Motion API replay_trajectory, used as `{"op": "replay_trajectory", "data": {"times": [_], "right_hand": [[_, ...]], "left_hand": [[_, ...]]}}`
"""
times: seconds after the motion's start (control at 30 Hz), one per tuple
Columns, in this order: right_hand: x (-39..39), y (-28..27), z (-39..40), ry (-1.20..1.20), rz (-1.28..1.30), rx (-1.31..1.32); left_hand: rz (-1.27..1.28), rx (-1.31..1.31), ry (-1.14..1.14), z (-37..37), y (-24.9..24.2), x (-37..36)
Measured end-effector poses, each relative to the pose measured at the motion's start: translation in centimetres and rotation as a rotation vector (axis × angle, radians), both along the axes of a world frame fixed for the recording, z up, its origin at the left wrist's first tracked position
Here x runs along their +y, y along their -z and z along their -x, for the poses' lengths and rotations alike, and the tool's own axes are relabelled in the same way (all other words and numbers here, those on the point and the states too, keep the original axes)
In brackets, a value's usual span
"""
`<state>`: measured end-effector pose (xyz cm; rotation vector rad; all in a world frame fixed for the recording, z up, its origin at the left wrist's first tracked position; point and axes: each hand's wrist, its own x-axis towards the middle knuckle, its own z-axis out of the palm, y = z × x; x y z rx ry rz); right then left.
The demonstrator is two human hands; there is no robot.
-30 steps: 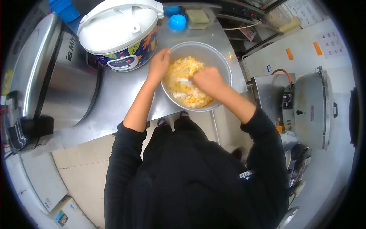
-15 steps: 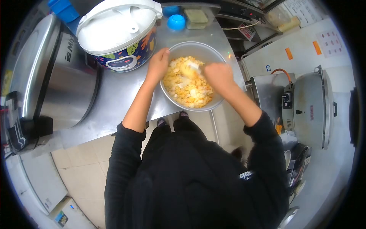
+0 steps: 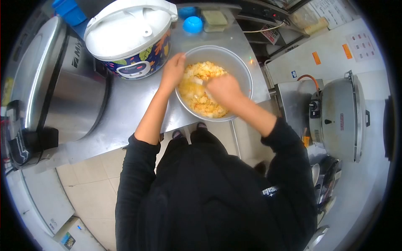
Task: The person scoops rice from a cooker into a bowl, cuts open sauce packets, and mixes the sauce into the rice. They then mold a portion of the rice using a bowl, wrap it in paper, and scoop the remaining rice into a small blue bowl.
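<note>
A round metal bowl (image 3: 240, 77) stands near the counter's front corner. In it lies a yellow-orange rice-like food (image 3: 207, 70) with pale chunks. My left hand (image 3: 173, 70) is closed on the bowl's left rim, thumb up. Over the food, my right hand (image 3: 225, 89) is curled into a fist around a pale paddle or spoon (image 3: 194, 88). The utensil's blade is smeared by motion and sits in the left part of the food; most of its handle is hidden by my fist.
A patterned rice cooker (image 3: 130, 37) with a white lid sits left of the bowl, beside a large stainless cooker (image 3: 75, 100). Behind the bowl are a small blue bowl (image 3: 192, 25) and a food container (image 3: 215, 21). A grey appliance (image 3: 341, 119) stands at right.
My right hand has moved left and slightly down over the bowl, carrying the utensil's blade to the left side of the food. My left hand keeps its place on the rim.
</note>
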<state>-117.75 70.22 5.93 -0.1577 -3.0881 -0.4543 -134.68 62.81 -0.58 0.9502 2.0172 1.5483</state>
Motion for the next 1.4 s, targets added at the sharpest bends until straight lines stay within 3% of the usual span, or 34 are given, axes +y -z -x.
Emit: {"op": "replay_trajectory", "data": {"times": [0.1,0.23,0.33,0.43,0.53,0.63,0.7,0.77,0.87,0.93,1.0,1.1,1.2,1.4], "right_hand": [[-1.0,-0.5,-3.4,-0.006,0.09,-0.257],[3.6,-1.3,-2.2,0.285,-0.014,-0.177],[1.5,0.9,1.6,0.041,-0.039,0.042],[-2.9,0.3,-0.4,-0.093,0.066,-0.018],[0.3,-0.3,-4.8,0.036,0.065,-0.154],[5.0,-0.4,-3.1,0.257,0.0,-0.065],[5.2,1.7,-0.2,0.035,0.008,0.174],[0.8,1.4,2.1,0.006,0.041,-0.04],[-2.9,0.7,-0.8,-0.21,0.16,0.017],[-0.5,-0.6,-2.6,0.042,0.062,-0.186],[2.7,-3.3,-2.8,0.109,-0.064,-0.024],[5.9,-2.1,-1.3,0.233,-0.165,-0.096],[2.1,0.4,-3.5,0.077,-0.011,-0.16],[-2.0,-5.9,-5.4,-0.028,0.127,-0.023]], "left_hand": [[0.008,0.019,-0.017,0.1,0.4,0.0],[0.03,0.001,-0.018,-0.2,-0.7,-0.2],[0.024,-0.006,-0.011,-0.2,0.0,0.1],[0.0,0.01,-0.028,0.4,1.1,0.4],[-0.005,0.005,-0.023,0.1,0.3,0.3],[0.006,-0.005,-0.022,-0.2,-0.3,0.2],[0.014,0.007,-0.035,-0.4,-0.4,0.3],[0.023,0.03,-0.057,-0.4,-0.5,0.4],[0.032,0.044,-0.059,-0.4,-0.4,0.2],[0.036,0.037,-0.052,-0.3,-0.6,0.3],[0.025,0.04,-0.047,-0.3,-0.4,0.2],[0.01,0.045,-0.057,-0.5,0.0,0.3],[0.036,0.045,-0.073,-0.2,-0.1,0.4],[0.034,-0.022,-0.011,0.4,-0.4,0.5]]}}
